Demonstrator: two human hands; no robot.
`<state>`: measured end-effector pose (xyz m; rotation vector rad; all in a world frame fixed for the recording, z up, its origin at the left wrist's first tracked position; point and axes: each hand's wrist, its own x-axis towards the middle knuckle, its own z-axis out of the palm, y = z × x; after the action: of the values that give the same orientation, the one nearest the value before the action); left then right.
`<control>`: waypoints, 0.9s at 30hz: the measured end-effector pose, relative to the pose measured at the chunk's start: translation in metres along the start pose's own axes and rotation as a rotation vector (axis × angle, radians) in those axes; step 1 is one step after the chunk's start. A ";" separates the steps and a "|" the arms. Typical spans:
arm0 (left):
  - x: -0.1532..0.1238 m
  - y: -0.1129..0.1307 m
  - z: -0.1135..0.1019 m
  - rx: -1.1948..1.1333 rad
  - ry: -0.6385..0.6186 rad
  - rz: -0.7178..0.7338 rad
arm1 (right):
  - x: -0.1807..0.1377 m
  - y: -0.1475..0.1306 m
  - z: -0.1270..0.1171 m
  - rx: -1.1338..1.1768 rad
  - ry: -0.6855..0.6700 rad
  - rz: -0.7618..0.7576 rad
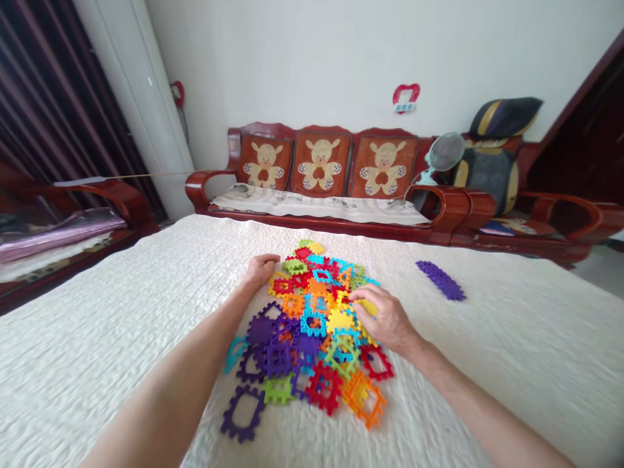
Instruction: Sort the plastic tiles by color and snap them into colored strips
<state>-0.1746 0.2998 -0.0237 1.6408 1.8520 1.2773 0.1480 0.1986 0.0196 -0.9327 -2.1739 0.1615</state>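
A heap of colourful plastic interlocking tiles (314, 323) lies in front of me, some solid and some frame-shaped, with notched edges. My left hand (263, 268) rests at the heap's far left edge, near a green tile (295, 267). Its fingers are curled together, and nothing shows in them. On the right side, my right hand (385, 315) reaches over the heap with thumb and fingers apart. A yellow tile (369, 306) shows between them, partly covered by the hand. Close to its fingertips lies another yellow tile (340, 320).
A joined purple strip of tiles (441, 281) lies apart at the right on the white quilted cover (146, 312). Beyond stands a wooden sofa (312, 211) with bear cushions (319, 162). A small fan (444, 153) and a padded chair (487, 172) are at the right.
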 end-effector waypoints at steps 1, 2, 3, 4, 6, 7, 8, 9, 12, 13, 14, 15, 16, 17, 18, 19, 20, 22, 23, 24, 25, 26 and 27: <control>-0.004 0.003 -0.005 0.037 -0.015 0.008 | 0.002 -0.019 0.005 0.033 -0.069 -0.039; -0.008 0.006 -0.009 0.062 -0.026 0.014 | 0.003 -0.037 0.009 0.051 -0.140 -0.076; -0.013 0.007 -0.014 0.088 -0.032 0.022 | 0.002 -0.053 0.013 0.047 -0.211 -0.106; -0.018 0.008 -0.018 0.111 -0.032 0.029 | 0.001 -0.066 0.018 0.021 -0.262 -0.118; -0.027 0.005 -0.025 0.143 -0.022 0.040 | -0.004 -0.083 0.026 -0.076 -0.312 -0.105; -0.031 0.003 -0.027 0.152 -0.015 0.044 | -0.006 -0.087 0.030 -0.132 -0.311 -0.086; -0.034 0.000 -0.028 0.158 -0.007 0.046 | -0.008 -0.088 0.034 -0.182 -0.305 -0.065; -0.035 -0.003 -0.027 0.160 0.001 0.048 | -0.010 -0.088 0.038 -0.224 -0.297 -0.045; -0.035 -0.011 -0.024 0.155 0.017 0.039 | -0.012 -0.082 0.047 -0.289 -0.283 0.000; -0.034 -0.013 -0.022 0.152 0.020 0.035 | -0.012 -0.081 0.049 -0.301 -0.276 0.012; -0.033 -0.014 -0.021 0.154 0.023 0.033 | -0.012 -0.080 0.051 -0.309 -0.271 0.021; -0.032 -0.015 -0.020 0.162 0.024 0.035 | -0.011 -0.080 0.052 -0.313 -0.264 0.027; -0.031 -0.016 -0.019 0.176 0.024 0.040 | -0.011 -0.082 0.052 -0.312 -0.258 0.031; -0.031 -0.016 -0.019 0.195 0.023 0.048 | -0.010 -0.083 0.052 -0.304 -0.253 0.032; -0.031 -0.017 -0.018 0.216 0.019 0.057 | -0.010 -0.086 0.051 -0.288 -0.249 0.032; -0.031 -0.017 -0.019 0.234 0.014 0.066 | -0.008 -0.089 0.049 -0.264 -0.242 0.034; -0.031 -0.018 -0.019 0.246 0.009 0.073 | -0.006 -0.092 0.047 -0.231 -0.228 0.042; -0.033 -0.019 -0.020 0.255 0.005 0.078 | -0.001 -0.095 0.041 -0.131 -0.183 0.070; -0.035 -0.019 -0.021 0.256 0.005 0.076 | 0.002 -0.094 0.037 -0.060 -0.150 0.093; -0.036 -0.019 -0.022 0.256 0.006 0.072 | 0.004 -0.090 0.033 0.022 -0.110 0.129; -0.038 -0.019 -0.023 0.255 0.008 0.068 | 0.006 -0.083 0.027 0.106 -0.062 0.179; -0.040 -0.018 -0.025 0.254 0.007 0.063 | 0.005 -0.073 0.021 0.182 -0.009 0.246; -0.042 -0.017 -0.026 0.252 0.008 0.057 | 0.004 -0.059 0.015 0.241 0.048 0.332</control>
<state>-0.1927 0.2522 -0.0358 1.8282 2.0545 1.1091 0.1024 0.1606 0.0337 -1.1353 -1.8912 0.5425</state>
